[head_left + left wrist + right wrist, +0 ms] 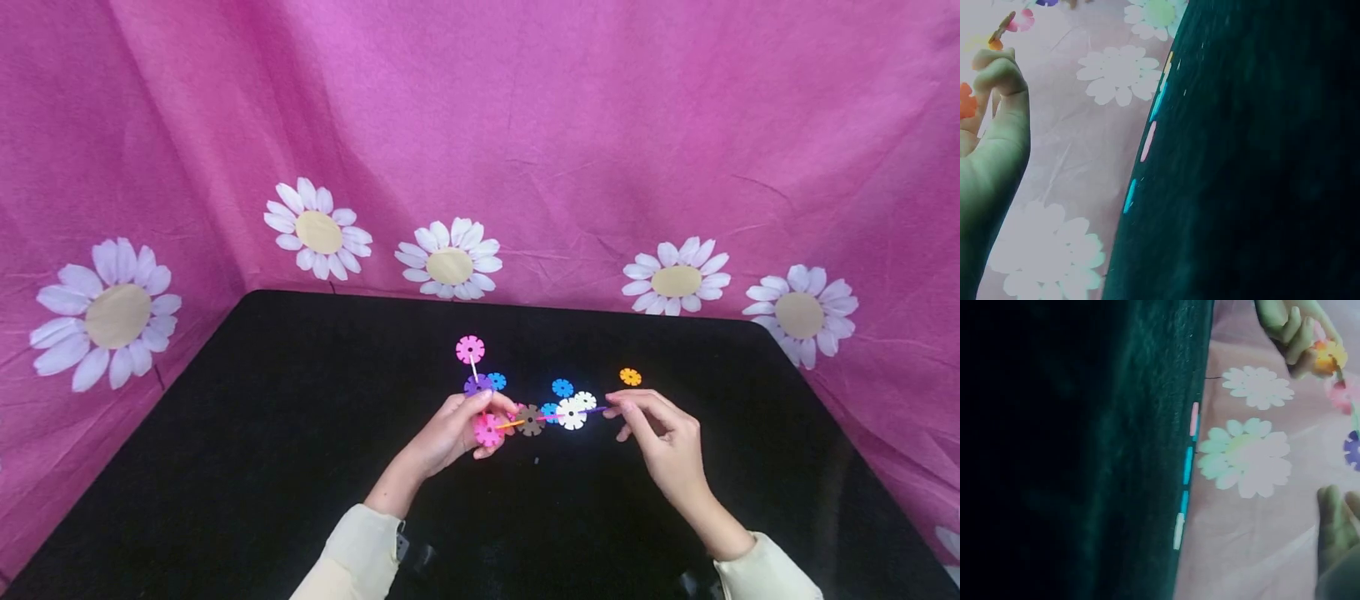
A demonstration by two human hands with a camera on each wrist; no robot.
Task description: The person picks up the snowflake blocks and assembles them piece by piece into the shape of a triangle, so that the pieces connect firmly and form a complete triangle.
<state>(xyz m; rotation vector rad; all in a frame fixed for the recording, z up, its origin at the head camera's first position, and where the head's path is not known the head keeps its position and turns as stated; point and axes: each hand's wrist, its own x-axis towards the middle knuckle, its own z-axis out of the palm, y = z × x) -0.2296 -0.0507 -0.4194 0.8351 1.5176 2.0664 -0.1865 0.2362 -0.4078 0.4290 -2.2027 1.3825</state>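
Note:
A chain of notched interlocking discs hangs between the two hands in the head view. My left hand [450,437] grips its left end, around a pink disc [489,429]. Rightward follow an orange disc [510,424] seen edge-on, a brown disc [530,420], a thin pink one, a white disc [572,413] and a purple disc [595,409] seen edge-on. My right hand [660,437] pinches that purple disc between thumb and fingertips. In the right wrist view the purple disc [1352,450] lies at the frame's edge, near the right fingers [1330,515].
Beyond the hands are blue discs [562,387], another white disc [584,402] and an orange disc [630,377]. A pink disc [470,349] and purple disc [476,385] flank a white one seen edge-on. The black table [262,433] meets a pink flowered cloth [525,167].

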